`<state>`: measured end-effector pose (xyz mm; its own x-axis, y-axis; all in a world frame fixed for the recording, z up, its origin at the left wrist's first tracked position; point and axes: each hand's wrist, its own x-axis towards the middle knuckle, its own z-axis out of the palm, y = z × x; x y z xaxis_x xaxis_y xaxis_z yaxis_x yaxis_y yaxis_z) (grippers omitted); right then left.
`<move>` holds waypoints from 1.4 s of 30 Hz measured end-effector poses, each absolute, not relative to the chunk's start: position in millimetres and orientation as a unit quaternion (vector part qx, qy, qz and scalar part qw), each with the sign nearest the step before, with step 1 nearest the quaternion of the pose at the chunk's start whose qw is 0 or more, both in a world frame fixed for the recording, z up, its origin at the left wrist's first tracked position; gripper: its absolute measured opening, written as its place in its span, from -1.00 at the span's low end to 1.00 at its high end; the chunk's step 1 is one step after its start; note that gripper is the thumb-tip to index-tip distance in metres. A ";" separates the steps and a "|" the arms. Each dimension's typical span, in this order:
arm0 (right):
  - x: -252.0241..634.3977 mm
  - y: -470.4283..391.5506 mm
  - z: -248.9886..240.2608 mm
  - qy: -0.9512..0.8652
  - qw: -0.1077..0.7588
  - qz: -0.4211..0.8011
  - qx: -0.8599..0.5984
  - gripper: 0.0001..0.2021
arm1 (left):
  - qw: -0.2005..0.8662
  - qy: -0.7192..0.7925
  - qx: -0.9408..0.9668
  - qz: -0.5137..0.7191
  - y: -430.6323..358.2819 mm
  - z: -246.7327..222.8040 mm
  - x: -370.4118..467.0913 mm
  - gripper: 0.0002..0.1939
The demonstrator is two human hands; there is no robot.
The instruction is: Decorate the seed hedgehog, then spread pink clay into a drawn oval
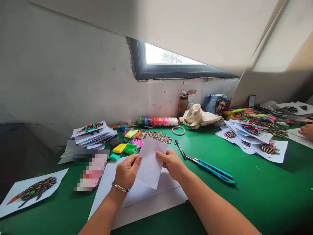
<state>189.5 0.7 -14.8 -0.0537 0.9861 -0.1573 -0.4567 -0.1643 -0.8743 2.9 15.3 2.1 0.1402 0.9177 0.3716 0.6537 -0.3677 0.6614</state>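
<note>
A small blank sheet of white paper (150, 163) is held up between my two hands, tilted. My left hand (127, 173) pinches its left edge, thumb on the near face. On the opposite edge, my right hand (173, 163) grips it the same way, its other fingers partly hidden behind. Beneath lie larger white sheets (146, 212) on the green table. Just right of my right hand are a black pen (180, 149) and a blue utility knife (212, 169) with its blade out.
Bags of coloured clay (119, 148) and striped sunflower seeds (158, 136) lie beyond my hands. Seed pictures on paper (36, 191) are at left, with stacks left (95, 138) and right (256, 140). A tape roll (178, 131), bottle (182, 105) and cloth bag (199, 117) stand behind. Another person's hand (306, 131) shows far right.
</note>
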 end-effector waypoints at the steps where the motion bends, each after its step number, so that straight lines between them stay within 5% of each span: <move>1: 193.3 3.2 -15.3 -0.325 0.566 0.638 -0.409 -0.54 | 0.176 0.533 0.737 0.376 15.3 2.7 3.7 -0.64; 16: 233.0 14.6 -13.4 -0.264 0.650 0.543 -0.462 -0.62 | 0.180 0.554 0.721 0.375 20.4 3.7 -4.5 -0.65; 21: 198.8 2.9 -12.6 -0.338 0.530 0.639 -0.443 -0.59 | 0.168 0.578 0.701 0.383 25.7 0.1 -10.3 -0.66; 36: 159.8 -16.5 -17.1 -0.368 0.492 0.659 -0.435 -0.57 | 0.156 0.590 0.687 0.394 28.0 1.7 -11.4 -0.65; 42: 152.0 -25.9 -15.9 -0.383 0.420 0.704 -0.426 -0.76 | 0.156 0.601 0.676 0.398 30.2 6.3 -16.9 -0.67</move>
